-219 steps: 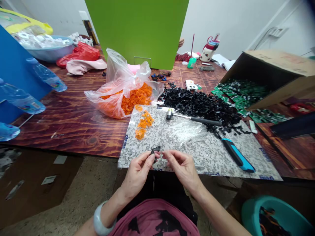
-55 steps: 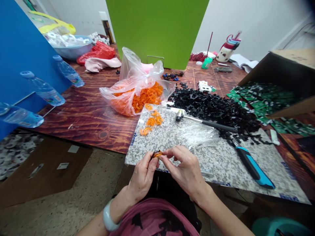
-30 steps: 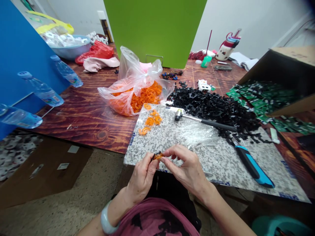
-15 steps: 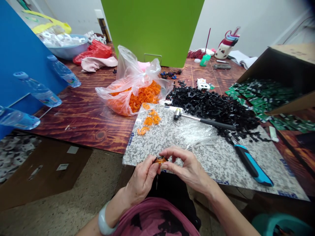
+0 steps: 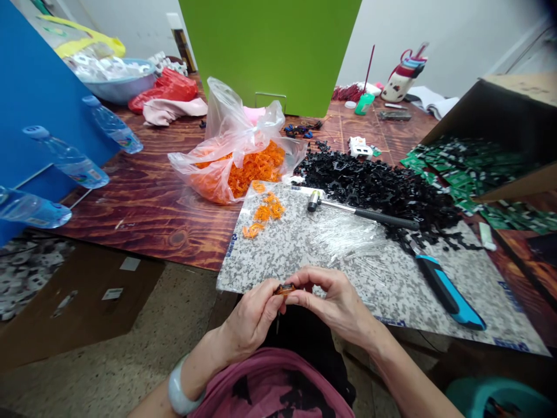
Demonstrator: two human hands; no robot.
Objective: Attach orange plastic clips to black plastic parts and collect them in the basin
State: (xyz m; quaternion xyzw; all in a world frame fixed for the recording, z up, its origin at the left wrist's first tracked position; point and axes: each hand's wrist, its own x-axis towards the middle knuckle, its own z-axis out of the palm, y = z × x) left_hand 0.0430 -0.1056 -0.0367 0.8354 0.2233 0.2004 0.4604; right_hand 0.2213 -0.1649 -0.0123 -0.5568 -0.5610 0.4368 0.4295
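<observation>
Between my two hands, just off the near edge of the speckled board (image 5: pixel 248 264), is a small orange and black plastic part (image 5: pixel 285 288). My left hand (image 5: pixel 256 310) pinches its left side with thumb and fingers. From the other side, my right hand (image 5: pixel 328 299) grips it between thumb and fingertips. Fingers cover much of the part, so its full shape is hidden. Several loose orange clips (image 5: pixel 270 208) lie on the board beyond my hands. A pile of thin clear strips (image 5: pixel 348 235) and a small hammer (image 5: pixel 363 213) lie to their right.
Behind the board are a plastic bag of orange parts (image 5: pixel 256 168) and a heap of black parts (image 5: pixel 374 180). A blue-handled cutter (image 5: pixel 450 293) lies at right. A box (image 5: pixel 517 110) spills green circuit boards (image 5: pixel 470 168). Water bottles (image 5: pixel 65 154) hang at left; a teal bucket (image 5: pixel 491 386) sits below.
The part in my hands has tilted slightly and dropped a little lower. My fingers have closed in around it, and my left wrist has shifted a bit left.
</observation>
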